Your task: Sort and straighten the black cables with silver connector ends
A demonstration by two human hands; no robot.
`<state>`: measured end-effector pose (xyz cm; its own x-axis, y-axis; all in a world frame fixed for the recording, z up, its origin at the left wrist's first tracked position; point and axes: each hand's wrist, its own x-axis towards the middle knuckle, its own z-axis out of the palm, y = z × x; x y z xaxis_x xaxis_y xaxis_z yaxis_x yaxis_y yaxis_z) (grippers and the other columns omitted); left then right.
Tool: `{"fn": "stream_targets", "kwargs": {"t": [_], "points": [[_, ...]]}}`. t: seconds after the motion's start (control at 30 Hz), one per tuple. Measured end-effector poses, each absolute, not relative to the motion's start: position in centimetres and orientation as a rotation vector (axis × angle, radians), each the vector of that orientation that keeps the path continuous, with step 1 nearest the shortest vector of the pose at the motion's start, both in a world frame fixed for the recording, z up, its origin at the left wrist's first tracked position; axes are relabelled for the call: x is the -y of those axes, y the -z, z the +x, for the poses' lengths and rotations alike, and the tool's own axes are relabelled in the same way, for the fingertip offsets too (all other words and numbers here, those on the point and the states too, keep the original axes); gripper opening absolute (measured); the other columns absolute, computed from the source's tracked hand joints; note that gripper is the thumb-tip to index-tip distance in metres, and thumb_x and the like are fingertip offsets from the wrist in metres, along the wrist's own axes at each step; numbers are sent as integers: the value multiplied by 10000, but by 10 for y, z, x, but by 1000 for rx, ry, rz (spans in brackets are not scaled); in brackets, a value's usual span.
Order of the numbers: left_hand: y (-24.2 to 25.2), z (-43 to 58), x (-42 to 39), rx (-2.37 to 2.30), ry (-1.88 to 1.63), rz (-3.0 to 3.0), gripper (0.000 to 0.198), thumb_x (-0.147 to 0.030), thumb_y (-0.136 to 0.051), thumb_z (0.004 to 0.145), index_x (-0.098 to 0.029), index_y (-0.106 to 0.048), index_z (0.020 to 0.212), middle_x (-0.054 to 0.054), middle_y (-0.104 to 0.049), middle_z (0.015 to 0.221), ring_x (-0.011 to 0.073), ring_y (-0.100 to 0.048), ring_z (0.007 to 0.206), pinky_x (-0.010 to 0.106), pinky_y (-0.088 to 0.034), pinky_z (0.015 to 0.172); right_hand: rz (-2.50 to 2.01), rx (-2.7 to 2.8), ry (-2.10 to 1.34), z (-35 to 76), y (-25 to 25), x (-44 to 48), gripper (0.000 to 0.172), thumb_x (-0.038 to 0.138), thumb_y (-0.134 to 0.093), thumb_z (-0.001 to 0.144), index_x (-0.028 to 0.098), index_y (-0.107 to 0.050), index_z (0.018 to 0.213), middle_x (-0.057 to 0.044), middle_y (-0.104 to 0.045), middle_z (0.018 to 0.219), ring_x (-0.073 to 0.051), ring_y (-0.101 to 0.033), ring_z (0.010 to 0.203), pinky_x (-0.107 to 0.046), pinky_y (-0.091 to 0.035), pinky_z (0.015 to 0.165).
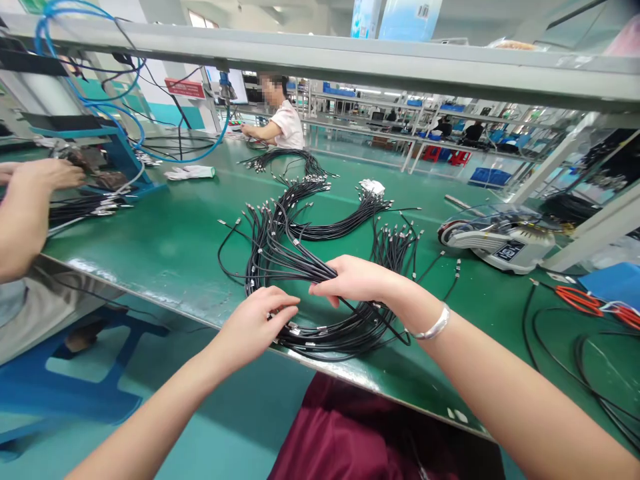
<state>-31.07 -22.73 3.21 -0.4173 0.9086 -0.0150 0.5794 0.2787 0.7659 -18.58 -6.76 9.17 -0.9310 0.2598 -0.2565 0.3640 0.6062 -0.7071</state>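
Note:
A large loose coil of black cables (345, 337) with silver metal ends lies on the green bench, close to its front edge. My right hand (353, 279) is closed around a bundle of these cables (295, 261), which fans out to the left from its fingers. At the coil's near left side is my left hand (260, 321), its thumb and fingers drawn together over the cables; what they pinch is hidden. Behind the coil lie a curved bundle of black cables (335, 230) and a further bundle (295, 157).
On the right stand a white-grey tape dispenser (500, 243) and orange and black cables (580, 300). A co-worker's hands (45, 180) work at a blue-framed press (117, 150) on the left. White gloves (193, 173) lie farther back. A shelf beam (320, 60) spans overhead.

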Motion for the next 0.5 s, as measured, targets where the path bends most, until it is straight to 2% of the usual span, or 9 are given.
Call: {"fn": "stream_targets", "kwargs": {"t": [0.07,0.17,0.23,0.33,0.5], "points": [[-28,-314,229,-2155,-711,1641,265,-391,-490,808,-263,-683,937,10,-627,973,135,-506,989,294,-394,928,467,-2634,1366,-188,-87,69,148,277,-531,756,142,-587,781,-9,-661,729,-103,-566,670,-175,-395,552],[-25,-312,224,-2095,-459,1796,290,-357,-419,853,-261,-692,846,-2,-636,939,128,-505,970,294,-368,924,408,-2532,1412,-194,-76,76,140,207,-535,724,155,-530,854,-13,-652,815,-114,-598,671,-185,-418,537],[-26,-311,220,-2083,-471,1827,305,-343,-396,866,-241,-680,822,-8,-642,924,110,-522,943,255,-380,885,386,-2631,1204,-196,-70,81,179,251,-601,674,157,-530,809,-4,-628,781,-128,-585,655,-199,-409,532],[-29,-316,219,-2066,-611,1871,303,-353,-377,878,-242,-657,902,-23,-650,949,73,-547,906,198,-397,841,380,-2810,993,-196,-64,84,242,305,-663,618,160,-546,772,11,-604,741,-130,-547,682,-200,-390,562],[-29,-352,231,-2027,-630,2167,296,-316,-380,884,-292,-637,1029,-30,-641,966,49,-535,922,168,-401,835,425,-2752,1150,-192,-69,78,225,258,-641,624,178,-558,817,46,-565,704,-90,-489,621,-182,-376,550]]}}
